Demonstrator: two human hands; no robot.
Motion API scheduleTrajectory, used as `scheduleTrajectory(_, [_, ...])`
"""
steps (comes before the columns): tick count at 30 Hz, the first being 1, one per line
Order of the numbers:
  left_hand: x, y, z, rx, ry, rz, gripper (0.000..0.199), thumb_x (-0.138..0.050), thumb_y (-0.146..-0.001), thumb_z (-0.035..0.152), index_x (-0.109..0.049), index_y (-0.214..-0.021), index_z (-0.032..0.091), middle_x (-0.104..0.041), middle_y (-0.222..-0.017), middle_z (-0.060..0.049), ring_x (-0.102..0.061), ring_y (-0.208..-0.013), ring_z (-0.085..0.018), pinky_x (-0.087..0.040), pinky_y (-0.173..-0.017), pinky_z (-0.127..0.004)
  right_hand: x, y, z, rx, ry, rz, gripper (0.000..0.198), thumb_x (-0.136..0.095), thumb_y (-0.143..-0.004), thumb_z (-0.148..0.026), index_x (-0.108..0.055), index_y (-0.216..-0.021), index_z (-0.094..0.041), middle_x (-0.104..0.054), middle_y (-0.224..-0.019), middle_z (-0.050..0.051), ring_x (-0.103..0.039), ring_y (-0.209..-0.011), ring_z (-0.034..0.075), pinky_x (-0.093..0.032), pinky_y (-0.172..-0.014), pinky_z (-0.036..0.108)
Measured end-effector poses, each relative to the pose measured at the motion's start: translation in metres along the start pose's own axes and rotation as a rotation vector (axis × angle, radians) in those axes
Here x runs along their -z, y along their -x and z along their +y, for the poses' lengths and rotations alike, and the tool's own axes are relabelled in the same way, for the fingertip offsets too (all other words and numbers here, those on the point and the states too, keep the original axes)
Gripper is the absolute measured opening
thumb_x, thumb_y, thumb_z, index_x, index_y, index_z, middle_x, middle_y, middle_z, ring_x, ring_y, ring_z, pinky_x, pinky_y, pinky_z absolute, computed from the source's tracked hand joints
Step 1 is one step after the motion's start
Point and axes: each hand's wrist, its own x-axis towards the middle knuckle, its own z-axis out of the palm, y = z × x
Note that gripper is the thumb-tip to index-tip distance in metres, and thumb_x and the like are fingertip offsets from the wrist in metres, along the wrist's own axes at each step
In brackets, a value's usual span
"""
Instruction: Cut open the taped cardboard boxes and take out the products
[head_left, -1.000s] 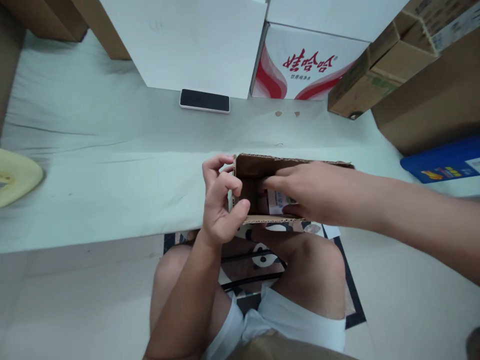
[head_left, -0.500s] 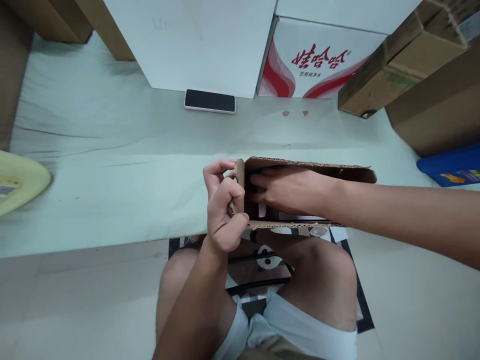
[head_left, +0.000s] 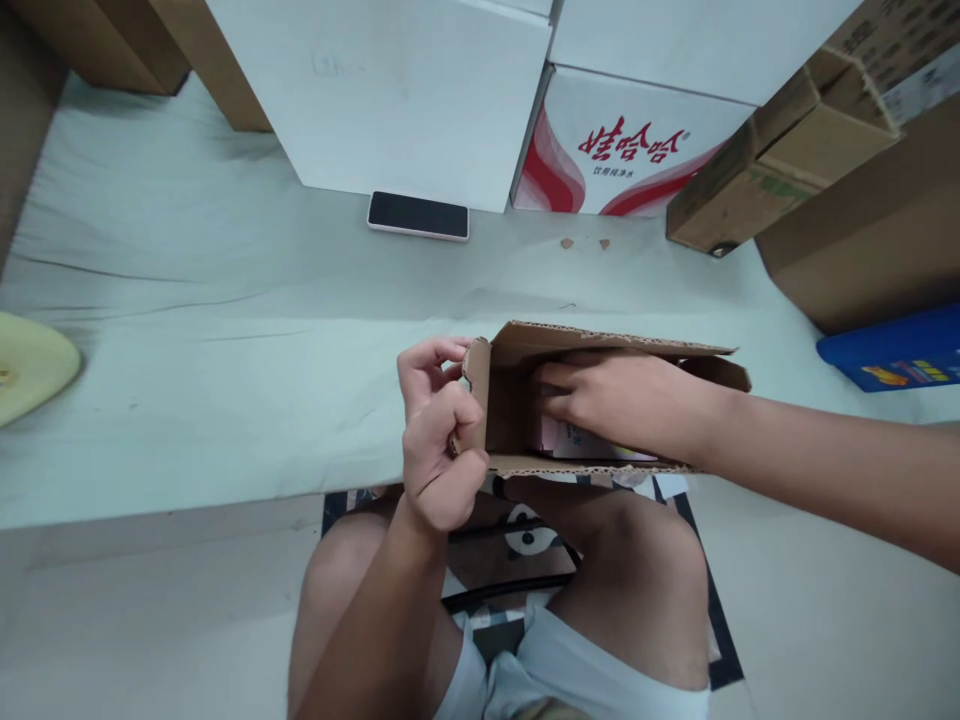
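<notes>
An open cardboard carton [head_left: 511, 400] lies at the near edge of the green-covered surface, above my knees. My left hand [head_left: 442, 440] is closed around the flap at its left end, fingers curled over the torn edge. Inside the carton, my right hand [head_left: 611, 395] reaches in from the right with bent fingers over the end of a pink-and-white box [head_left: 570, 440]. Most of that box is covered by the hand and the carton's near wall, and the right fingertips are partly hidden.
A phone [head_left: 418, 216] lies against large white boxes [head_left: 405, 100] at the back. Two small brown scraps [head_left: 567, 243] sit before a red-and-white carton [head_left: 622, 150]. Tall cardboard [head_left: 780, 170] and a blue packet [head_left: 892, 345] stand right; a yellow object [head_left: 34, 370] is left.
My right hand has shifted rightward inside the carton, and more of the pink-and-white box shows beneath it. The left hand keeps its hold on the flap. The camera view has shifted slightly.
</notes>
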Motion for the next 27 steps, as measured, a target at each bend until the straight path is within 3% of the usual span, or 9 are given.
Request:
scheduleTrajectory(6, [0.001,-0.002,0.004,0.013,-0.011,-0.019,0.022,-0.053,-0.069,0.012,-0.033,-0.072,0.02,-0.044,-0.117,-0.008,-0.054,-0.116,-0.028,-0.053,-0.087,-0.044,0.001,-0.008,-0.005,-0.085,-0.01,-0.035,0.03,-0.059,-0.099,-0.016,-0.079,-0.116,-0.03,-0.073,-0.13,0.002,-0.074,-0.086,0.017,-0.034,-0.055,0.027])
scheduleTrajectory(10, [0.002,-0.002,0.005,0.02,-0.017,-0.033,0.022,-0.052,-0.069,0.011,-0.033,-0.072,0.02,-0.044,-0.117,-0.008,-0.054,-0.117,-0.028,-0.054,-0.091,-0.046,0.002,-0.011,-0.006,-0.129,-0.023,-0.032,0.03,-0.058,-0.096,-0.012,-0.081,-0.105,-0.027,-0.076,-0.121,0.003,-0.072,-0.084,0.016,-0.024,-0.053,0.029])
scheduleTrajectory(15, [0.002,-0.002,0.005,0.024,-0.015,-0.032,0.023,-0.052,-0.069,0.01,-0.032,-0.073,0.02,-0.042,-0.117,-0.008,-0.054,-0.115,-0.027,-0.054,-0.088,-0.044,0.001,-0.012,-0.004,-0.123,-0.047,-0.016,0.025,-0.06,-0.094,-0.012,-0.081,-0.096,-0.024,-0.077,-0.116,0.004,-0.069,-0.078,0.014,-0.021,-0.053,0.029])
scheduleTrajectory(20, [0.003,-0.002,0.004,0.023,-0.002,-0.014,0.025,-0.052,-0.066,0.008,-0.031,-0.073,0.02,-0.042,-0.116,-0.007,-0.054,-0.114,-0.026,-0.053,-0.086,-0.044,0.001,-0.008,-0.006,-0.072,-0.067,0.001,0.022,-0.06,-0.097,-0.028,-0.08,-0.092,-0.021,-0.077,-0.104,0.006,-0.069,-0.08,0.018,-0.033,-0.057,0.029])
scheduleTrajectory(24, [0.002,-0.001,0.002,0.02,-0.003,0.005,0.026,-0.051,-0.063,0.007,-0.031,-0.072,0.02,-0.041,-0.115,-0.007,-0.054,-0.114,-0.026,-0.053,-0.089,-0.045,-0.003,-0.006,-0.007,-0.013,-0.037,0.042,0.029,-0.068,-0.093,-0.044,-0.079,-0.102,-0.019,-0.076,-0.107,0.01,-0.072,-0.09,0.026,-0.049,-0.07,0.035])
scheduleTrajectory(27, [0.002,0.0,0.002,0.024,-0.026,0.003,0.027,-0.052,-0.062,0.007,-0.031,-0.073,0.021,-0.041,-0.115,-0.007,-0.054,-0.112,-0.027,-0.052,-0.089,-0.045,-0.011,-0.003,-0.002,0.016,-0.04,0.05,0.031,-0.071,-0.091,-0.044,-0.078,-0.109,-0.02,-0.076,-0.11,0.009,-0.073,-0.092,0.026,-0.053,-0.076,0.037])
